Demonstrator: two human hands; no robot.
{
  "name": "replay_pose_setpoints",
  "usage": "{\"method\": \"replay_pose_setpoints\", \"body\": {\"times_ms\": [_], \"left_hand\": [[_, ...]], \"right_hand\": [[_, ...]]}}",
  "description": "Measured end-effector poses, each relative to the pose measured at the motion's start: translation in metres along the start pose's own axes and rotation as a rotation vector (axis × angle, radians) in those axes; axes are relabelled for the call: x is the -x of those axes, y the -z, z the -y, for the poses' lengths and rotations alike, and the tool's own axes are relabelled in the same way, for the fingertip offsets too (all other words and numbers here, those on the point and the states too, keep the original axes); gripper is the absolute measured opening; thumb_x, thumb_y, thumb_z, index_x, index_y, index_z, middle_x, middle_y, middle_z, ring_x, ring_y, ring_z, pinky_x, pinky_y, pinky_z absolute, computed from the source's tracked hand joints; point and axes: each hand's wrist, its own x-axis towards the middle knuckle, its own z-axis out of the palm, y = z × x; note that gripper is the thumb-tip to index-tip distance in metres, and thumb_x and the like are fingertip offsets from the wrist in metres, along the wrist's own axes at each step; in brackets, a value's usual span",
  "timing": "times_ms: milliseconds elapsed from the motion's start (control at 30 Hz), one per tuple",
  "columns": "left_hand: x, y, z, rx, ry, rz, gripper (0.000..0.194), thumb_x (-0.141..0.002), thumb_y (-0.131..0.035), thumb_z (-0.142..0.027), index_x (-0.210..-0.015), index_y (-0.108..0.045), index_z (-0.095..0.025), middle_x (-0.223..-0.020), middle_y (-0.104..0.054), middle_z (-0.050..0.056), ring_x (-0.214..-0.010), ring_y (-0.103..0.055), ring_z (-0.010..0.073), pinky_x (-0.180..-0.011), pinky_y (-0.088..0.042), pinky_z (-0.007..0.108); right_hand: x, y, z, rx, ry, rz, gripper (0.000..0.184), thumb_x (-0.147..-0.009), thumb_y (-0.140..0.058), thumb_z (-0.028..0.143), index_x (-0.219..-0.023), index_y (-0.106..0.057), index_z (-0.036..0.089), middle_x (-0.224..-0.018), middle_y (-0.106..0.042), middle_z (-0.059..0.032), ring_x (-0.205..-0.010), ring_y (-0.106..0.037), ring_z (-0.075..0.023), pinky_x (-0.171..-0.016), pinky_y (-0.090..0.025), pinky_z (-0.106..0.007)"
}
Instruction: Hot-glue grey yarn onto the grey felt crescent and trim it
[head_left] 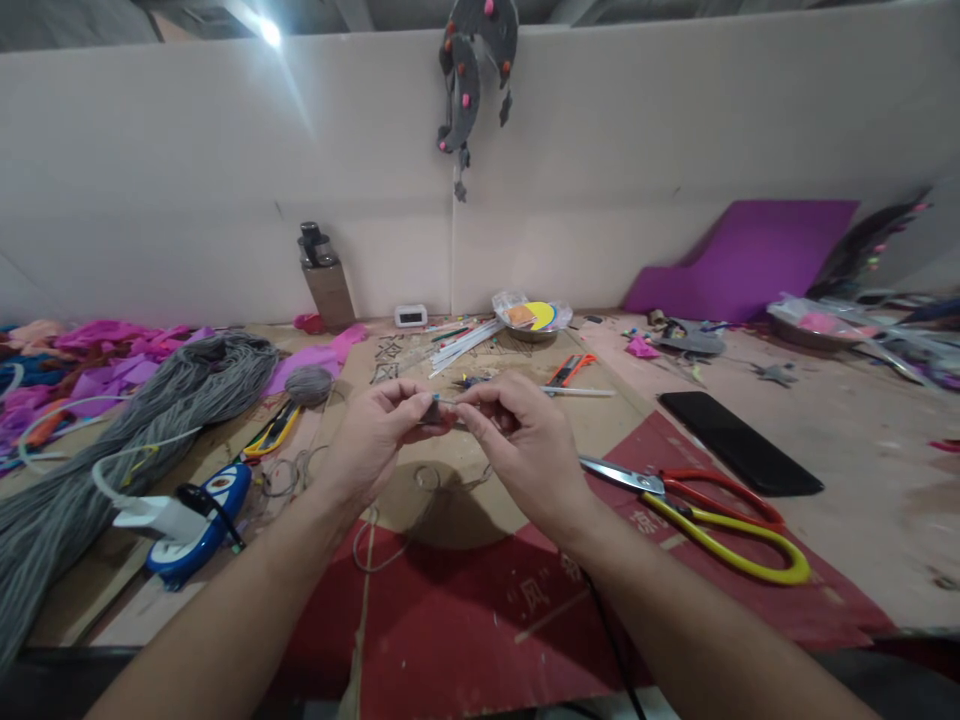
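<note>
Over the middle of the cardboard, my left hand [382, 428] is closed in a pinch on a small dark grey piece [433, 411] with a bit of blue at its top. Just right of it, my right hand [521, 430] pinches a thin grey strand of yarn [450, 403] that reaches to the piece. Fingers partly cover the piece, so its full shape is hidden. Below the hands, slack grey yarn [367, 560] loops over the cardboard mat [450, 630]. Red-and-yellow-handled scissors [660, 490] lie to the right of my right hand, blades toward it.
A black phone [739, 440] lies at right. To the left are a blue power strip [206, 520], a yellow box cutter [274, 428], a grey yarn ball [309, 385] and a thick yarn hank [172, 410]. An orange cutter [574, 370], white sticks [469, 345] and a bowl [534, 330] lie beyond.
</note>
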Motion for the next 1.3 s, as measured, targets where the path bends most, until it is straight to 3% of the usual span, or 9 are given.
{"method": "replay_pose_setpoints", "body": {"times_ms": [267, 500, 600, 767, 933, 1133, 1300], "left_hand": [[0.002, 0.001, -0.002, -0.208, -0.018, 0.123, 0.023, -0.072, -0.076, -0.036, -0.071, -0.065, -0.016, -0.073, -0.070, 0.005, -0.068, -0.067, 0.0155, -0.072, -0.058, 0.031], [0.004, -0.002, -0.006, -0.824, -0.273, 0.068, 0.013, -0.076, -0.065, -0.028, -0.072, -0.069, -0.017, -0.064, -0.066, 0.000, -0.057, -0.055, 0.0109, -0.053, -0.042, 0.022], [0.005, -0.004, -0.003, -0.951, -0.361, 0.018, 0.011, -0.076, -0.063, -0.024, -0.075, -0.071, -0.018, -0.067, -0.069, 0.000, -0.060, -0.057, 0.0117, -0.057, -0.043, 0.022], [0.005, -0.002, 0.002, -0.871, -0.381, -0.067, 0.012, -0.080, -0.064, -0.027, -0.083, -0.071, -0.018, -0.079, -0.074, 0.003, -0.072, -0.066, 0.0152, -0.069, -0.051, 0.025], [0.004, 0.000, 0.004, -0.689, -0.312, -0.050, 0.015, -0.081, -0.066, -0.031, -0.083, -0.068, -0.017, -0.079, -0.072, 0.003, -0.072, -0.066, 0.0145, -0.068, -0.051, 0.025], [0.004, 0.000, -0.004, -0.559, -0.225, 0.007, 0.015, -0.080, -0.066, -0.031, -0.075, -0.065, -0.017, -0.073, -0.069, 0.002, -0.069, -0.065, 0.0135, -0.066, -0.050, 0.024], [0.005, -0.001, -0.005, -0.674, -0.260, 0.051, 0.012, -0.078, -0.066, -0.028, -0.075, -0.066, -0.017, -0.073, -0.069, 0.003, -0.068, -0.063, 0.0143, -0.062, -0.048, 0.024]], "right_hand": [[-0.004, 0.001, -0.005, 0.001, -0.096, 0.033, 0.009, -0.088, -0.065, 0.023, -0.080, -0.066, 0.020, -0.077, -0.063, -0.0004, -0.069, -0.052, -0.0131, -0.064, -0.040, -0.027], [-0.008, 0.004, -0.004, 0.082, -0.041, 0.134, 0.011, -0.087, -0.067, 0.023, -0.078, -0.064, 0.019, -0.075, -0.062, 0.0000, -0.070, -0.054, -0.0129, -0.065, -0.039, -0.026], [-0.006, 0.003, -0.001, 0.116, -0.017, 0.168, 0.010, -0.089, -0.065, 0.021, -0.079, -0.065, 0.018, -0.077, -0.063, -0.0012, -0.073, -0.055, -0.0136, -0.068, -0.040, -0.026], [-0.001, 0.002, 0.002, 0.166, 0.055, 0.155, 0.012, -0.093, -0.058, 0.019, -0.084, -0.066, 0.018, -0.083, -0.065, -0.0042, -0.077, -0.057, -0.0153, -0.071, -0.042, -0.028], [-0.004, 0.007, 0.000, 0.103, -0.030, 0.038, 0.011, -0.092, -0.058, 0.023, -0.084, -0.065, 0.019, -0.080, -0.065, -0.0030, -0.074, -0.056, -0.0148, -0.068, -0.042, -0.028], [-0.008, 0.007, -0.008, -0.022, -0.131, 0.100, 0.005, -0.086, -0.065, 0.021, -0.086, -0.069, 0.019, -0.082, -0.065, -0.0012, -0.070, -0.053, -0.0126, -0.066, -0.040, -0.027], [-0.010, 0.006, -0.009, -0.039, -0.178, 0.128, 0.008, -0.085, -0.067, 0.022, -0.078, -0.068, 0.018, -0.072, -0.062, 0.0014, -0.065, -0.051, -0.0115, -0.062, -0.038, -0.025]]}}
